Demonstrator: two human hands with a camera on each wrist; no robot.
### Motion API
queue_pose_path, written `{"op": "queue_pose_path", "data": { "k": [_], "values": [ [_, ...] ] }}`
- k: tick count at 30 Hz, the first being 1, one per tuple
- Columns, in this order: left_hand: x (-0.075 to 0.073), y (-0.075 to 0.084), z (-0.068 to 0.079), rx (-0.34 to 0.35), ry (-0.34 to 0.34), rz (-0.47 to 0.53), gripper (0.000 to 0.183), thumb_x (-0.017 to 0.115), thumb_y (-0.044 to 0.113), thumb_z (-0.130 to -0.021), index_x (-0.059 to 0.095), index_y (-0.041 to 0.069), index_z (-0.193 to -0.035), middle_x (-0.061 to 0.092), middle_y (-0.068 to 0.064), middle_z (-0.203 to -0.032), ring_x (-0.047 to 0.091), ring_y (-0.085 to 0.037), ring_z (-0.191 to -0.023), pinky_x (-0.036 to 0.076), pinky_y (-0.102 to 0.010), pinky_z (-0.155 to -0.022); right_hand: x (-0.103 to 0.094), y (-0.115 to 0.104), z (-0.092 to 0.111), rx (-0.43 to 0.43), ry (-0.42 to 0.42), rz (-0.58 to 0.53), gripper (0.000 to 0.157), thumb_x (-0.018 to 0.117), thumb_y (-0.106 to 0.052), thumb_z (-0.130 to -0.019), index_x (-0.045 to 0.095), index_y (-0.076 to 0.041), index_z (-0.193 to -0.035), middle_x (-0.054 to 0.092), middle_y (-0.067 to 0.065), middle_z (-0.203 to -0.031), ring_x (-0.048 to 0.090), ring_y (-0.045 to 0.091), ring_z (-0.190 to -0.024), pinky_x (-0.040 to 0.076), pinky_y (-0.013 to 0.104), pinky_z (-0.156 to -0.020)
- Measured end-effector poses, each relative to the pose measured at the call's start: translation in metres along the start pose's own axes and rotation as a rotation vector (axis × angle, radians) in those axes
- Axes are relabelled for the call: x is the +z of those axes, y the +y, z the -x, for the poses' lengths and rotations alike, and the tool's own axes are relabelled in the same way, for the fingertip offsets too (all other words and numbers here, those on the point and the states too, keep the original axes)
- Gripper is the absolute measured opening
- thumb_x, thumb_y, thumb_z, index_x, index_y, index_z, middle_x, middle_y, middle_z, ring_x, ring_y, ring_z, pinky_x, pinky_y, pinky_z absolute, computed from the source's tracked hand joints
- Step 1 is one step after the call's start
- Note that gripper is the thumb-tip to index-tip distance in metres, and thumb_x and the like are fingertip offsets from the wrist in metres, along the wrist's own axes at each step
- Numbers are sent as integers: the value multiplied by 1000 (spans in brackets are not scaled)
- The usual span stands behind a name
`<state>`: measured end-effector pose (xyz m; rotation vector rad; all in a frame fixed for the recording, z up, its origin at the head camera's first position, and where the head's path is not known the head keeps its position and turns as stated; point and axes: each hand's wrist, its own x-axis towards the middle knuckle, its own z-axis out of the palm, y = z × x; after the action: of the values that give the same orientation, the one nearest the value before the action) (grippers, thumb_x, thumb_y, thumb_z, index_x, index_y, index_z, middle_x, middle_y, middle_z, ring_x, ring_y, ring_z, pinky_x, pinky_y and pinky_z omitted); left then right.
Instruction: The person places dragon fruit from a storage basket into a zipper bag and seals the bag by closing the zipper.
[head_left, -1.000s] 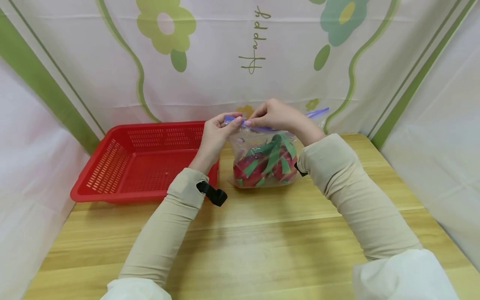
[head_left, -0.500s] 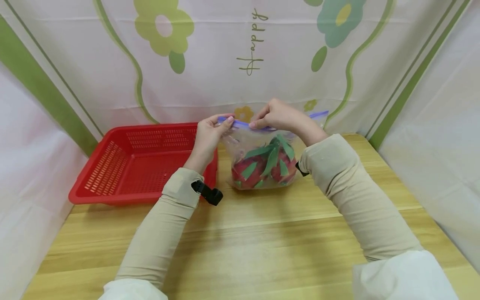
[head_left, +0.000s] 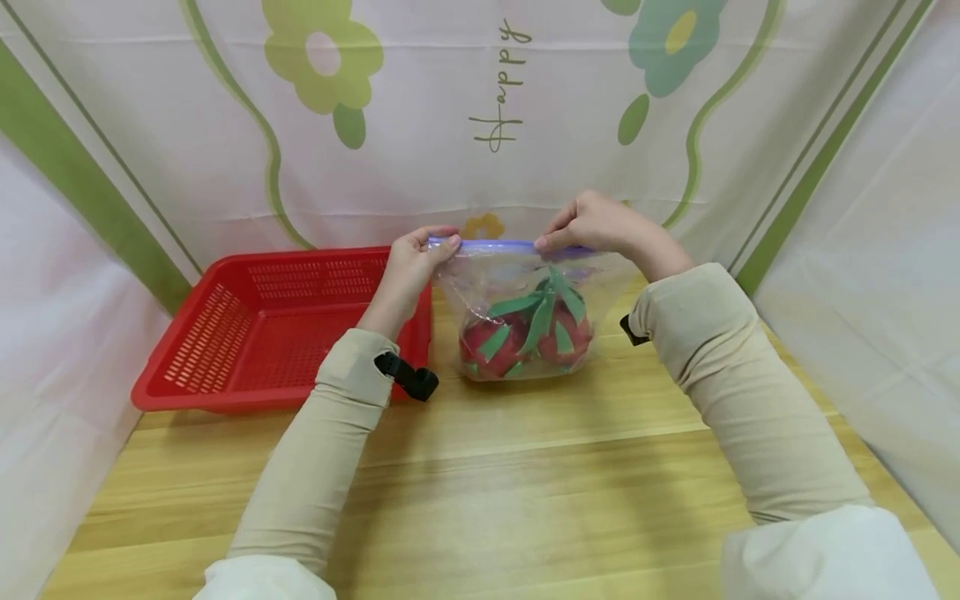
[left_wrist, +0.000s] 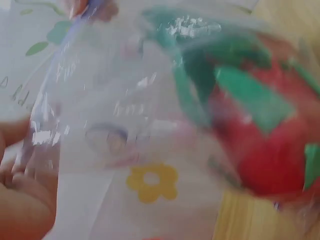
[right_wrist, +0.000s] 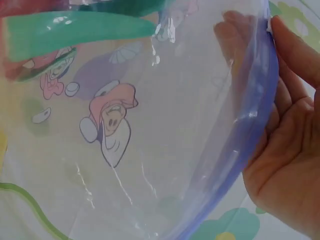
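A clear zip-top bag (head_left: 491,279) stands upright on the wooden table, its purple zip strip (head_left: 495,247) stretched along the top. Inside are two red dragon fruits (head_left: 495,343) with green leaf-like scales. My left hand (head_left: 408,271) pinches the strip's left end between thumb and fingers. Farther right along the strip, my right hand (head_left: 600,229) pinches it with thumb and fingertips. In the right wrist view the thumb lies on the near side of the purple strip (right_wrist: 260,95), the other fingers behind the film. Cartoon figures (right_wrist: 112,120) are printed on the bag.
A red perforated plastic basket (head_left: 180,333) sits left of the bag, partly behind my left forearm. A white flowered cloth (head_left: 442,108) hangs behind the table, and plain white cloth (head_left: 847,250) closes in the side. The wooden tabletop (head_left: 487,492) extends toward me.
My right hand has slid right along the zip strip, away from my left hand, which has shifted slightly left. The strip now looks straighter and the bag's top more spread.
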<state>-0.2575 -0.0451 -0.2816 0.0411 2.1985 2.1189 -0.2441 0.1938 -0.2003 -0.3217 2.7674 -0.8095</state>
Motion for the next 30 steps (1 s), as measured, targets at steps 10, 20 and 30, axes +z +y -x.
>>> {"op": "queue_pose_path", "data": {
  "k": [10, 20, 30],
  "values": [
    [-6, 5, 1, 89, -221, -97, 41, 69, 18, -88, 61, 10, -127, 65, -9, -122, 67, -11, -93, 56, -26, -86, -1, 2, 1, -3, -58, -104, 31, 62, -25, -92, 70, -4, -114, 76, -4, -80, 68, 5, -72, 47, 19, -76],
    [3, 10, 2, -2, -106, -152, 31, 71, 20, -86, 70, 2, -111, 67, 8, -71, 62, -3, -62, 52, -16, -61, -6, 2, 8, -25, -55, -44, 31, 65, -30, -89, 73, -9, -111, 74, 4, -106, 59, 21, -111, 42, 34, -94],
    [3, 10, 3, -41, -77, -45, 32, 70, 16, -86, 68, -2, -113, 68, 9, -70, 63, -2, -63, 51, -15, -60, -15, 14, 12, 33, -61, -73, 31, 65, -34, -88, 73, -14, -110, 73, -7, -104, 58, 16, -109, 39, 34, -99]
  ]
}}
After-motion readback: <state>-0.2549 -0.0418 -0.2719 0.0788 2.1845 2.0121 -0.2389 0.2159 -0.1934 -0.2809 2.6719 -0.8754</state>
